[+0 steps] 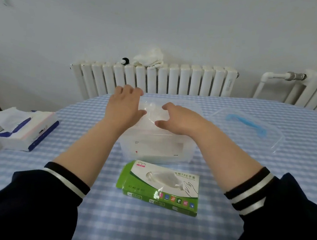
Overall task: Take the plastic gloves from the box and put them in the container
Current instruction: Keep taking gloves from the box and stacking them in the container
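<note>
Dark sleeves with white cuff stripes (65,180) frame the view; just beyond them the green glove box (159,188) lies flat on the checked bench (142,231), a clear scrap showing at its window. Plastic gloves (152,111) sit as a clear wad over the open transparent container (156,149), just behind the box. Left hand (124,109) rests fingers straight on the wad; right hand (175,119) curls thumb and fingers at its edge, grip apparently on film, not certain. Risk: springy film may rebound over the rim when released, or cling to the fingers. Lid with blue handle (246,129) lies right, tissue pack (25,129) left. Glove count unreadable; container's contents and far wall are hidden.
</note>
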Demonstrator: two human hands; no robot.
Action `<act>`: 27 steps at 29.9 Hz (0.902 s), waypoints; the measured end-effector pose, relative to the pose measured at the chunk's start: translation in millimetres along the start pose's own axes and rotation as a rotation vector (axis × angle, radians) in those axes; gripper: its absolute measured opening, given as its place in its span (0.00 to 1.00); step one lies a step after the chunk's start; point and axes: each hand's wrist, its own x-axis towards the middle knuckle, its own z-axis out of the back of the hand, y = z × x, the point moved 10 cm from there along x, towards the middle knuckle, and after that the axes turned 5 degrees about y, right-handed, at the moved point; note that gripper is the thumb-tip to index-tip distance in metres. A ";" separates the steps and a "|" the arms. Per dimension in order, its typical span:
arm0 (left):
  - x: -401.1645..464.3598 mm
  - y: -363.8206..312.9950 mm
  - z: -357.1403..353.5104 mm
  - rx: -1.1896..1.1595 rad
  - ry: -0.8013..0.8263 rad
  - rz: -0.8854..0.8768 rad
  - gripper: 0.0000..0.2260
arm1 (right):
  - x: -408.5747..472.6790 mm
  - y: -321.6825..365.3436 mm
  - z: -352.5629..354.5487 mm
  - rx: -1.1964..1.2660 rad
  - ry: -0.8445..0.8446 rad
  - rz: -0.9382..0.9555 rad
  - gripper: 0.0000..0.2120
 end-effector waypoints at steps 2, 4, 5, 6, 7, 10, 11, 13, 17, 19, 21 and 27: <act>-4.7 -11.9 8.4 0.108 -0.065 -0.140 0.22 | 6.3 -5.8 -10.3 -0.013 0.140 -0.054 0.31; -11.4 -24.1 6.0 0.076 -0.030 -0.260 0.14 | 9.6 -8.6 -12.7 -0.056 0.196 -0.081 0.31; -14.6 -32.2 -2.7 0.090 0.066 -0.304 0.10 | 9.8 -9.4 -12.7 -0.084 0.207 -0.088 0.29; -17.8 -33.5 -14.5 0.108 0.178 -0.306 0.09 | 10.0 -9.9 -14.3 -0.111 0.213 -0.085 0.28; -18.9 -29.4 -23.1 0.101 0.273 -0.268 0.12 | 10.1 -10.4 -16.5 -0.123 0.221 -0.082 0.27; -18.8 -12.2 -34.0 0.011 0.388 -0.133 0.24 | 11.8 -15.2 -13.6 -0.076 0.212 -0.077 0.26; -18.1 -10.2 -32.5 0.043 0.360 -0.138 0.25 | 12.0 -14.7 -12.1 -0.063 0.199 -0.064 0.26; -17.6 -8.0 -24.3 0.103 0.271 -0.160 0.24 | 10.2 -14.9 -8.8 -0.041 0.160 -0.036 0.26; -15.8 5.4 -15.8 0.048 0.173 -0.129 0.23 | -3.6 -22.2 14.6 0.008 -0.029 0.015 0.16; -20.0 12.2 -7.9 0.003 0.088 -0.111 0.21 | -16.7 -28.2 31.3 0.054 -0.205 0.032 0.08; -29.3 15.4 2.1 -0.088 -0.018 -0.105 0.17 | -37.5 -36.6 44.8 0.133 -0.387 0.033 0.07; -67.4 31.9 17.7 -0.427 -0.322 -0.062 0.07 | -100.1 -20.1 32.6 0.378 -0.581 0.221 0.08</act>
